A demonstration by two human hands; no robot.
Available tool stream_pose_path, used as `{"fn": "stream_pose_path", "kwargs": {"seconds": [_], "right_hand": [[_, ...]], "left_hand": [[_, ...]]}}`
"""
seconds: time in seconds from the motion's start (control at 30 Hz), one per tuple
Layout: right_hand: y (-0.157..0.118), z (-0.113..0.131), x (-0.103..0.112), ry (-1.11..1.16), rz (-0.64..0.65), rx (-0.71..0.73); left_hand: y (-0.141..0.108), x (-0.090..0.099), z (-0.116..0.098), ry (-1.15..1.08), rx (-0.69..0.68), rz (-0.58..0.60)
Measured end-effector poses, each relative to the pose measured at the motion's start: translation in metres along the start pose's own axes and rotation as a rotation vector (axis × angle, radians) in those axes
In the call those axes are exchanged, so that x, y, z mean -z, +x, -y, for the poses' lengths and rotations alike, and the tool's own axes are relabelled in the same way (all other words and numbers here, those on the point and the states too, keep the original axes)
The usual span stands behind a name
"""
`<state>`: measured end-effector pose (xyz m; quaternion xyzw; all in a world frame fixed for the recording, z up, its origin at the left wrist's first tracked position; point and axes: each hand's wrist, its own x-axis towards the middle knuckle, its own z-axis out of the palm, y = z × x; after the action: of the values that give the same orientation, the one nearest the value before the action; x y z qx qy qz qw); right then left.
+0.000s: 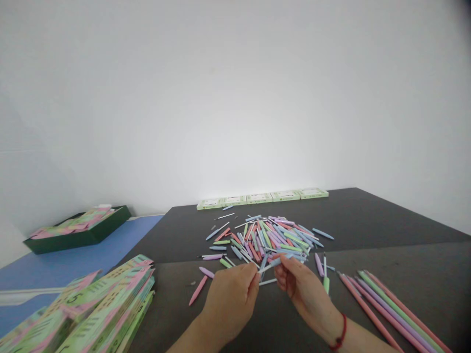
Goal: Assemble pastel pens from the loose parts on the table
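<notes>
Between my two hands is a light blue pen piece with a white refill (271, 265), held slanted over the table. The fingers of my left hand (233, 290) are closed round its white end. My right hand (300, 283), with a red cord at the wrist, pinches the blue barrel. Just beyond lies a heap of pen parts (270, 238) in pink, purple, green, blue and white. A white stick (268, 282) lies under my hands. Loose near my left hand are a pink barrel (198, 290) and a purple one (206, 272). My fingers hide the pen's ends.
Several long pastel sticks (399, 314) lie at the right. Flat green boxes (259, 198) line the table's far edge. Green and pink printed packs (95, 309) are stacked at the left front. A dark green tray (69, 242) of similar packs sits on a blue surface (110, 255).
</notes>
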<state>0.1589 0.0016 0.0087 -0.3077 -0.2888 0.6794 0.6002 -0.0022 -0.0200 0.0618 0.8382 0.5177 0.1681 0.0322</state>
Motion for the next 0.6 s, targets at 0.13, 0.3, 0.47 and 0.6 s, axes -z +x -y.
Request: {"fn": "stream_pose_path", "kwargs": {"seconds": [0.13,0.3,0.47,0.6], "right_hand": [[-0.004,0.000,-0.001,0.006,-0.035,0.020],[0.009,0.012,0.012,0.163,-0.085,0.021],[0.020,0.021,0.022,0.318,-0.004,-0.067],[0.018,0.019,0.024,0.359,0.046,-0.108]], "left_hand": [[-0.001,0.001,-0.003,-0.048,-0.011,-0.031],[0.001,0.005,-0.001,-0.284,0.066,0.025],[0.003,0.004,-0.001,-0.431,0.082,0.055],[0.002,0.002,-0.004,-0.414,0.076,0.030]]}}
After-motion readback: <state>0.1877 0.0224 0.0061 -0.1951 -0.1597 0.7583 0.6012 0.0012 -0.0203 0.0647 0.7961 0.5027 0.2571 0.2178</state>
